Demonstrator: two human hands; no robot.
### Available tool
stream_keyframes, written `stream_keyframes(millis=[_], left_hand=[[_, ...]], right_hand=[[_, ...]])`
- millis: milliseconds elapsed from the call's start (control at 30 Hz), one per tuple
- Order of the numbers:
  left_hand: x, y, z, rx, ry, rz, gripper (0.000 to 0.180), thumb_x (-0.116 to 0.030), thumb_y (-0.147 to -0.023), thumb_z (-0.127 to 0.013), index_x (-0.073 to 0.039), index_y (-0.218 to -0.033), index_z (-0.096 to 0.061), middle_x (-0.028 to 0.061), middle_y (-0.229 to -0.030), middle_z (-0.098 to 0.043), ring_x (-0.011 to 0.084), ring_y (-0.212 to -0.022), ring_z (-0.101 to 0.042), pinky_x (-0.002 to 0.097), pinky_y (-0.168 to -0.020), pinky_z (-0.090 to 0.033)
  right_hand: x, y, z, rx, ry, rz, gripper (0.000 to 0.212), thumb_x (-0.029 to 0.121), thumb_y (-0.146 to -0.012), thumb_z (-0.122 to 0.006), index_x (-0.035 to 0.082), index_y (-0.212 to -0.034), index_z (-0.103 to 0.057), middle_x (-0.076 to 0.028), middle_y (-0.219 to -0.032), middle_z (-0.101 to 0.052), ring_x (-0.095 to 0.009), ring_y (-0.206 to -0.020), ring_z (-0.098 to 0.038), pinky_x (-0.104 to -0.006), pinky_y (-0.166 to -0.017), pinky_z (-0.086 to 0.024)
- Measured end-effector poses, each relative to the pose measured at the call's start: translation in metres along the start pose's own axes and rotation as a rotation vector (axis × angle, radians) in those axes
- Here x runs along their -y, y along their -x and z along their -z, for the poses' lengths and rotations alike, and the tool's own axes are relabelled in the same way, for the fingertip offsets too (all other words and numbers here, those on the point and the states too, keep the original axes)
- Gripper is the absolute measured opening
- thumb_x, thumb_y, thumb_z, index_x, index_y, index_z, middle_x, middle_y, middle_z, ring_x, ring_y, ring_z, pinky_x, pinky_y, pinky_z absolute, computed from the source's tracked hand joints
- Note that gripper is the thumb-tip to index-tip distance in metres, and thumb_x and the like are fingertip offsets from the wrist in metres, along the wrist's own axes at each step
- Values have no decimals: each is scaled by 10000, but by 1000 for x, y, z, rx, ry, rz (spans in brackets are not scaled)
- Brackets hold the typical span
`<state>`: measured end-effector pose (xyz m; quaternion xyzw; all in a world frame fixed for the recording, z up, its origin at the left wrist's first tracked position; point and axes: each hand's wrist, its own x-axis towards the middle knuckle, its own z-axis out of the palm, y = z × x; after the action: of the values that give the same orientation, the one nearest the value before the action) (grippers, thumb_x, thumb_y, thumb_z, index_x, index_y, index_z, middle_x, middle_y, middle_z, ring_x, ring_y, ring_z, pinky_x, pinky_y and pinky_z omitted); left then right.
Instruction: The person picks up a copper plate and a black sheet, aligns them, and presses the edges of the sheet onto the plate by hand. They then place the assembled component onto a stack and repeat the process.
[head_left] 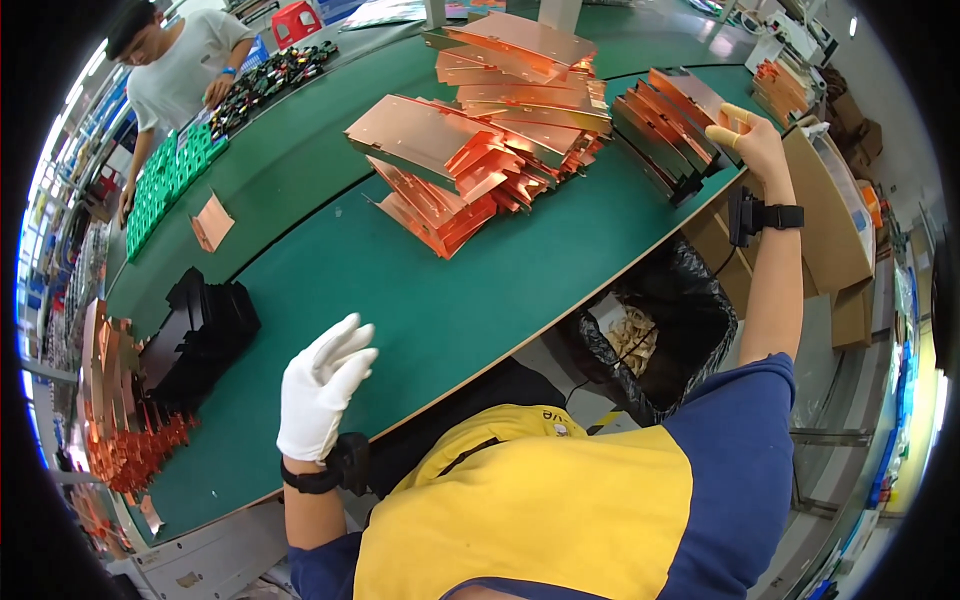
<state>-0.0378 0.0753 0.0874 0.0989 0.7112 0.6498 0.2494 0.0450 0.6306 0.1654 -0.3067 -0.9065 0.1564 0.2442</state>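
Observation:
My left hand, in a white glove, is raised over the green tabletop near its front edge. Its fingers are apart and hold nothing. At the far right, my right hand wears yellowish finger covers. Its thumb and fingers are bent round the end of a copper-coloured metal plate, one of several bent plates leaning together in a row. Left of that row stands a tall, uneven pile of copper-coloured plates, with more plates heaped in front.
Black bent parts are stacked at the left, beside upright copper-coloured pieces. A single copper plate lies farther back. Across the table a person works by a green tray. A black-lined bin and a cardboard box stand at right.

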Motion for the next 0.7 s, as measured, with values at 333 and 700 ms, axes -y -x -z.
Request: stream_keyframes(millis=[333,700], left_hand=[[81,54,48,-618,-331,-139,376,-44,-854,-667,35,-1217,-606,177,-1102,-685,194,-944,-680,289,-809,-533],[116,85,91,-1004,-563,-236,293,-27,-815,-688,-3,-1107,-677,160,-953,-709,269,-821,-701,318,-749,-545]], right_hand=[[26,12,-37,-160,275,316,505,356,-859,-697,47,-1248,-608,-186,-1255,-602,-305,-1159,-577,-379,-948,-441],[440,144,-194,378,-471,1161,264,251,-882,-621,-4,-874,-687,-112,-658,-646,-206,-544,-613,-347,-552,-476]])
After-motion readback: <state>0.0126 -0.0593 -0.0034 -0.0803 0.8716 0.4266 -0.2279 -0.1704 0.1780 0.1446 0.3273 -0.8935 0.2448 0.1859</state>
